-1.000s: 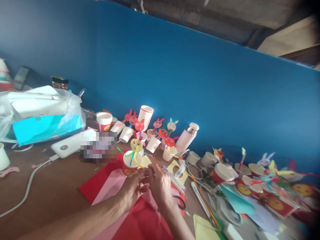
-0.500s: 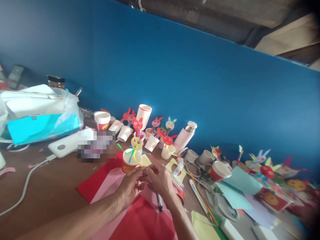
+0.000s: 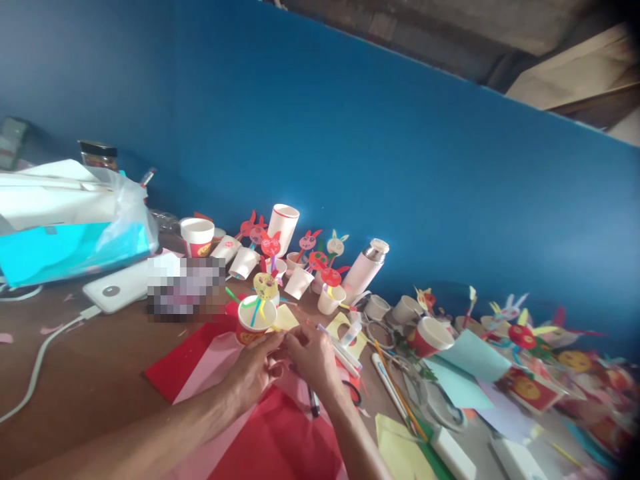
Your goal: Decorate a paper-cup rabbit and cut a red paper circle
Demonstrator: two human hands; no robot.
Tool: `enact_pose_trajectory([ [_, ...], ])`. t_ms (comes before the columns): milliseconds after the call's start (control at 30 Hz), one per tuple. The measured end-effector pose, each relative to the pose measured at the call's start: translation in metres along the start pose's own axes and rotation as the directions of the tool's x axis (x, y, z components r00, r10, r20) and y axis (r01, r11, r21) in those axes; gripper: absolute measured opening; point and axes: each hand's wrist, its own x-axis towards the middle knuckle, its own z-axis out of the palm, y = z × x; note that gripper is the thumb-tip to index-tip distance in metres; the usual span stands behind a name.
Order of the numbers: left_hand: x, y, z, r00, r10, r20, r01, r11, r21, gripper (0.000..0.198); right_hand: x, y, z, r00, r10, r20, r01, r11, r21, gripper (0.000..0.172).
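From the head camera, the left hand and the right hand were curled close together above the paper sheets, their fingertips meeting just beside a paper cup. The fingers were bent in a near pinch, but whatever they held, if anything, was too small to tell. The white-and-red cup stood just beyond the left hand, with thin coloured plastic strips and a round yellow cutout rising from it. A small piece of pale yellow paper lay against its side.

Under the hands lay smooth, overlapping sheets of red paper and pink paper on the brown tabletop. A black-capped marker lay on the paper near the right wrist, and black scissor handles showed just to its right. Farther off stood a pale pink steel-topped vacuum flask, among paper cups and flat paper rabbit faces on sticks. To the right were loose teal paper and yellow-green paper. To the left lay a glossy white power bank with a white cable, beside a crumpled plastic bag. A pixelated patch hid what lay behind the cup. A blue wall closed off the back.
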Motion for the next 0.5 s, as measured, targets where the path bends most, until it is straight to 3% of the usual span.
enact_pose_trajectory([
  [267, 0.0, 0.0, -0.003, 0.999, 0.034, -0.014, -0.034, 0.999, 0.014, 0.026, 0.0, -0.003, -0.001, 1.0, 0.021, 0.011, -0.022, 0.997, 0.075, 0.017],
  [500, -0.007, 0.013, 0.0, 0.991, 0.082, -0.101, -0.074, 0.993, 0.088, 0.03, 0.019, 0.014, -0.025, 1.0, 0.019, -0.003, -0.018, 0.987, 0.16, 0.025],
])
